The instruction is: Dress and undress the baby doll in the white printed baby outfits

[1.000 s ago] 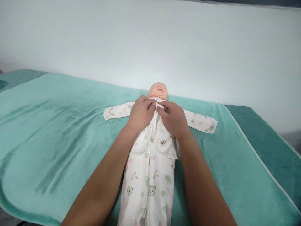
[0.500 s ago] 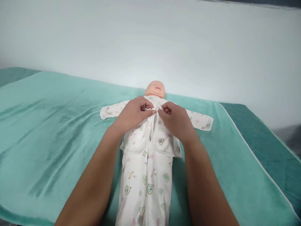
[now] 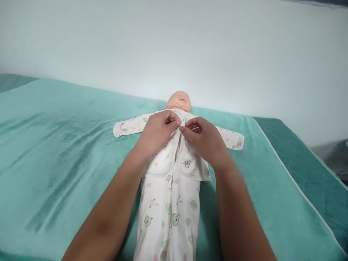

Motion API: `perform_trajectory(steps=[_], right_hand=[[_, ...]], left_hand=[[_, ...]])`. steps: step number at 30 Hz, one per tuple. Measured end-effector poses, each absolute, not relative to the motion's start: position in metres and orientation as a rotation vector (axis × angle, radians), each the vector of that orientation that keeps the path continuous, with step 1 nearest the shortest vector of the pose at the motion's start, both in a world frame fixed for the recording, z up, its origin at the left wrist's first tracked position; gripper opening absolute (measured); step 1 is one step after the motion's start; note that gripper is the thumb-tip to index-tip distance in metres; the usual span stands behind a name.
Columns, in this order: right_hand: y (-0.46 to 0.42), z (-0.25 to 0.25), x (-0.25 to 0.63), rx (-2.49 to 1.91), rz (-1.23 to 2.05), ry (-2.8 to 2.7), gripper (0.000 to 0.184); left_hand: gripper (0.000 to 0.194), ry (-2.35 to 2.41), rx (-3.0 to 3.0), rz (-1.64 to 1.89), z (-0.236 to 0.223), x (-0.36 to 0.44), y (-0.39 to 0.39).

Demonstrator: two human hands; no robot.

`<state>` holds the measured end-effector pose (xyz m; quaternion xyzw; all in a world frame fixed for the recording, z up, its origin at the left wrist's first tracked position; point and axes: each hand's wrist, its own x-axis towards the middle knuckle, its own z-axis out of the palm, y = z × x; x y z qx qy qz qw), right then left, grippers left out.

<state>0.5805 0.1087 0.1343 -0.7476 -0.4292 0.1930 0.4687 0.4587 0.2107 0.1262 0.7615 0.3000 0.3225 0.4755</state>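
1. Over the upper chest of the doll (image 3: 179, 102), the left hand (image 3: 157, 132) is nearly closed, thumb and forefinger pinching the front edge of the white printed jacket (image 3: 163, 165).
2. Just beside it, the right hand (image 3: 206, 140) has its fingers curled and its thumb and forefinger drawn together on the same front opening. The fingertips of both hands almost meet; whatever lies between them is too small to make out.
3. Below the hands, the jacket's two front panels part slightly toward the rounded lower hem, which overlaps the top of the matching trousers (image 3: 168, 214). Both garments carry green, pink and yellow figures.
4. Out to either side, the jacket's sleeves lie spread flat, and the doll's bald head rests face up above the collar.
5. Under the doll, a light teal blanket (image 3: 67, 145) with shallow creases lies over a darker green cover (image 3: 307, 163), which shows at the right and far left.
6. Behind the blanket stands a plain pale wall (image 3: 174, 43); at the right edge is a blurred grey object (image 3: 338, 157).
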Motion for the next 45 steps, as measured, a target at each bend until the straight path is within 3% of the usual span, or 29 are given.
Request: perform_trajectory(steps=[5, 11, 17, 26, 36, 45], right_hand=[[0.109, 0.132, 0.582, -1.871, 0.441, -1.074, 0.002], [0.107, 0.121, 0.594, -1.519, 0.777, -0.891, 0.009], [0.108, 0.109, 0.599, -1.332, 0.802, -0.895, 0.017], [0.109, 0.112, 0.592, -1.436, 0.727, -0.963, 0.023], [0.111, 0.117, 0.572, -1.743, 0.355, -1.177, 0.016], [0.111, 0.117, 0.570, -1.779, 0.328, -1.252, 0.029]], left_hand=[[0.014, 0.789, 1.943, 0.720, 0.129, 0.457, 0.211], [0.011, 0.770, 1.990, 0.678, 0.133, 0.455, 0.211], [0.013, 0.721, 1.911, 0.781, 0.126, 0.460, 0.209], [0.011, 0.737, 1.870, 0.781, 0.126, 0.462, 0.208], [0.018, 0.759, 1.781, 0.715, 0.131, 0.457, 0.206], [0.025, 0.713, 1.626, 0.705, 0.124, 0.454, 0.213]])
